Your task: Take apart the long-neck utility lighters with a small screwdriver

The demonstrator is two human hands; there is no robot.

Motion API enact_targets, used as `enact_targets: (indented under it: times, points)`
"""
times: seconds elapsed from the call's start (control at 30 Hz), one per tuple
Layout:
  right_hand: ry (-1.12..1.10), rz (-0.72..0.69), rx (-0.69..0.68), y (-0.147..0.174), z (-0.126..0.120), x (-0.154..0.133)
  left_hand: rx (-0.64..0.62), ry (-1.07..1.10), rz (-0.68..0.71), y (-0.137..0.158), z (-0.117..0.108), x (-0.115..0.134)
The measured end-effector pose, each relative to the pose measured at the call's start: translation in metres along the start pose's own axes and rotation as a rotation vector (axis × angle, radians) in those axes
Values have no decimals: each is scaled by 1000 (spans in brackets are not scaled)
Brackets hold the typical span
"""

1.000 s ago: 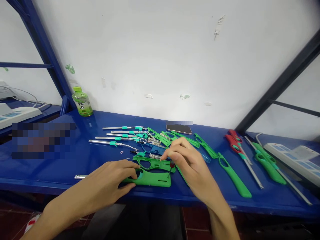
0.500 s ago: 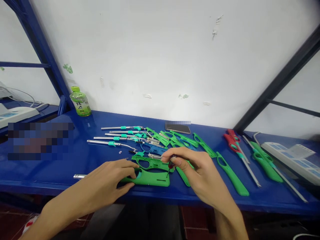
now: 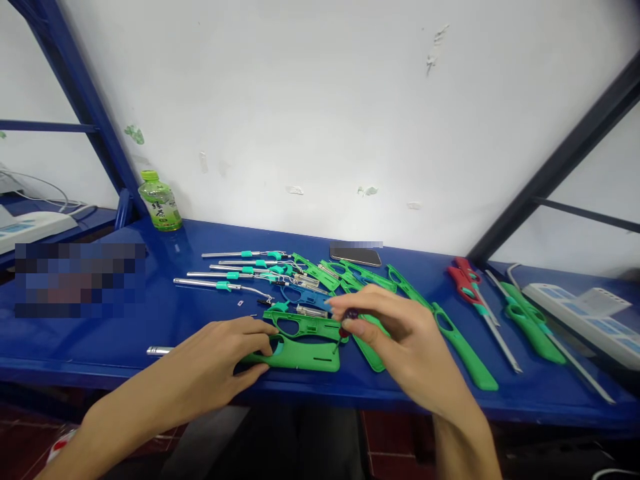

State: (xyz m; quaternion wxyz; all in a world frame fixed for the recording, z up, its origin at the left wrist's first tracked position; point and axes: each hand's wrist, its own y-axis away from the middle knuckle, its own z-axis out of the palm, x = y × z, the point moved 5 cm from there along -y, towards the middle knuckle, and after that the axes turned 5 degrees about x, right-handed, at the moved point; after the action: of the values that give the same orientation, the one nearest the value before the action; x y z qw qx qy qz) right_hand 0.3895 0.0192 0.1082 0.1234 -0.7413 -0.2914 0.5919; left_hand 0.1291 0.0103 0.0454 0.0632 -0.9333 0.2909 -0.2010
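Note:
A green long-nosed gas lighter (image 3: 305,356) lies along the front of the blue table. My left hand (image 3: 240,347) grips its middle near the trigger opening, and its metal nozzle tip (image 3: 159,351) pokes out to the left. In my right hand (image 3: 395,340), thumb and fingers pinch a small screwdriver (image 3: 343,331) with a dark red handle. The screwdriver stands tilted, its tip at the handle end of the lighter. Just behind lies an open green half shell (image 3: 313,327). A clear fuel tank (image 3: 311,311) sits behind that shell.
Several metal nozzles with wires (image 3: 215,285) lie to the left. A blue shell (image 3: 305,295) and more green shells (image 3: 465,350) are spread around. Red lighters (image 3: 467,287) and a green lighter (image 3: 537,330) rest at right. A phone (image 3: 355,255) and a bottle (image 3: 160,203) stand near the wall.
My right hand has shifted slightly, with its fingers changing position around the screwdriver handle. The screwdriver tip stays at the lighter's end, and my left hand keeps its hold.

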Motion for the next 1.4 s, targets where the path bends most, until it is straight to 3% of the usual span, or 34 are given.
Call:
enact_targets:
  times: [0.13,0.37,0.63,0.8,1.0,1.2,1.4]
  points:
    - [-85,-6,-115,2,1,-4,-9,-15,14,0,-1,2]
    - [61,-78,74,-2,3,-6,-6,-38,31,0,1,2]
    - [51,-53,-49,1,-1,-6,0,-43,34,0,2,1]
    - [96,-67,26,0,-3,-5,8,-40,39,0,2,0]
    - [74,-57,-33,1,-3,-4,-7,-61,34,0,2,0]
    - [171,-121,111,-1,-5,-7,0,-57,36,1,3,-1]
    - [148,-45,44,1,-7,-2,-10,-65,37,0,5,-2]
